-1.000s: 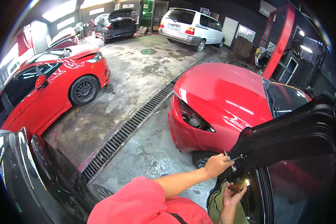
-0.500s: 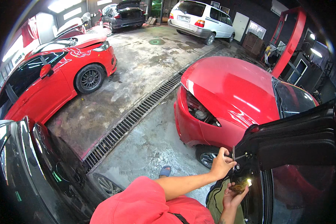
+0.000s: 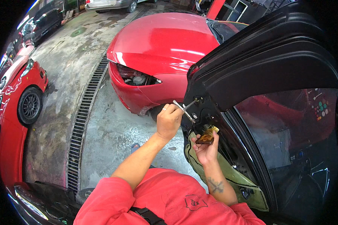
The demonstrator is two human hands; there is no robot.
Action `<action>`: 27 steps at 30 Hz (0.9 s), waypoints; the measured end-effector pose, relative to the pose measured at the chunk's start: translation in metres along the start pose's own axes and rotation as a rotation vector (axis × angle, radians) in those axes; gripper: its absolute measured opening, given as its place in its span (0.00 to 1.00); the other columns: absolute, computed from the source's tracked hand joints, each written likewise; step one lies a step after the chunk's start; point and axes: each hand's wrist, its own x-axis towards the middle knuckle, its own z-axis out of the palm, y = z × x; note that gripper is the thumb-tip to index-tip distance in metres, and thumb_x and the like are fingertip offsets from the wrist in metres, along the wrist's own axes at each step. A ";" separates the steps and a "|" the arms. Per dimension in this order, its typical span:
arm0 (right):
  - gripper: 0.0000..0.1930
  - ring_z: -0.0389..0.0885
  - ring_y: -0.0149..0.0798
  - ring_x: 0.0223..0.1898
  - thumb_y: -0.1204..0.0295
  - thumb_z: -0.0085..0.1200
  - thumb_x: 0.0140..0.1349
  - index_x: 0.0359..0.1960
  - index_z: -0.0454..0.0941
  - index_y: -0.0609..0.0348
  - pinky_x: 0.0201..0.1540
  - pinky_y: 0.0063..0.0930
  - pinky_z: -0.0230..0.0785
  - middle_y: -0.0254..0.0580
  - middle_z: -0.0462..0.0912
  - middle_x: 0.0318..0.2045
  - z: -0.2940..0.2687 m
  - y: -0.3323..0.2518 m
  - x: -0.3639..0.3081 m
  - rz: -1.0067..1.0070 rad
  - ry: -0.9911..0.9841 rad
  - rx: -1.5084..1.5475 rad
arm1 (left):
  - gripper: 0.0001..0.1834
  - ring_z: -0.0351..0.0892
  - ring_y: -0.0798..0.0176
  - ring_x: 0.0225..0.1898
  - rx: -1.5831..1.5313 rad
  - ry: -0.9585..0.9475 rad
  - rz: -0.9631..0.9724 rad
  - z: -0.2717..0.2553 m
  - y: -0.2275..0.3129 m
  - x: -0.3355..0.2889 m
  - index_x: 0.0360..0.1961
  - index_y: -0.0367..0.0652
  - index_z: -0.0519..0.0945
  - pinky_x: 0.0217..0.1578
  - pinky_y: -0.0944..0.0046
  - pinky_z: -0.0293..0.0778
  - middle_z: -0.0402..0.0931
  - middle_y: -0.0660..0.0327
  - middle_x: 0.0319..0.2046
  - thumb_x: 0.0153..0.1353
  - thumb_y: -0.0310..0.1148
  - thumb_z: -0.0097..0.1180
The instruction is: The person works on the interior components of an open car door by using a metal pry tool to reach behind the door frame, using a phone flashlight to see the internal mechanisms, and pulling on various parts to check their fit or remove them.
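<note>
Black door (image 3: pixel 263 77), olive lining (image 3: pixel 258 199) already exposed. At its edge, a slim metal tool (image 3: pixel 179 105) is held in the left hand's (image 3: pixel 169 120) grip, an amber object (image 3: pixel 205 137) in the right hand's (image 3: pixel 206 153); work there appears unfinished.

Free room over floor (image 3: pixel 101 146) left of 2 hands (image 3: pixel 169 122); black door (image 3: pixel 281 71) blocks right; red car (image 3: pixel 150 41) stands ahead.

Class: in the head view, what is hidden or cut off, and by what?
Head view:
Left hand: palm, hidden by the hand's back.
Amber piece: edges, partly covered by the right hand.
Blue sandal: partly hidden by the left forearm.
White van: upper part, cut by the top edge.
</note>
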 end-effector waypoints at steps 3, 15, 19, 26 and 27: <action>0.29 0.86 0.49 0.38 0.37 0.54 0.64 0.46 0.74 0.50 0.33 0.36 0.76 0.39 0.83 0.35 -0.001 0.001 0.001 -0.005 -0.005 -0.006 | 0.10 0.84 0.59 0.37 -0.290 0.036 -0.302 0.008 0.010 -0.006 0.38 0.40 0.87 0.40 0.62 0.81 0.83 0.55 0.35 0.54 0.17 0.66; 0.26 0.87 0.47 0.37 0.37 0.52 0.66 0.47 0.73 0.45 0.31 0.34 0.77 0.38 0.83 0.35 0.005 0.002 -0.002 -0.019 0.004 -0.024 | 0.12 0.86 0.63 0.41 -1.211 0.111 -1.341 0.009 0.021 -0.003 0.44 0.34 0.82 0.42 0.63 0.82 0.85 0.59 0.39 0.64 0.29 0.69; 0.27 0.85 0.45 0.37 0.36 0.51 0.65 0.48 0.74 0.45 0.32 0.32 0.72 0.37 0.83 0.35 0.010 0.002 -0.003 -0.015 0.032 -0.050 | 0.11 0.84 0.64 0.34 -0.982 -0.113 -1.198 0.007 0.013 -0.003 0.43 0.37 0.85 0.35 0.62 0.79 0.85 0.63 0.35 0.63 0.30 0.70; 0.28 0.83 0.43 0.38 0.36 0.49 0.65 0.48 0.73 0.48 0.32 0.29 0.72 0.38 0.82 0.37 0.006 0.005 -0.001 -0.018 0.012 -0.076 | 0.10 0.83 0.55 0.33 0.061 -0.020 0.118 -0.005 -0.008 -0.004 0.39 0.42 0.88 0.32 0.57 0.79 0.81 0.59 0.29 0.54 0.25 0.68; 0.28 0.83 0.43 0.38 0.36 0.49 0.65 0.48 0.73 0.48 0.32 0.29 0.72 0.38 0.82 0.37 0.008 0.004 0.000 -0.018 0.010 -0.079 | 0.11 0.84 0.52 0.34 0.041 -0.059 0.075 -0.005 -0.009 -0.005 0.41 0.41 0.89 0.35 0.60 0.81 0.84 0.58 0.33 0.55 0.24 0.68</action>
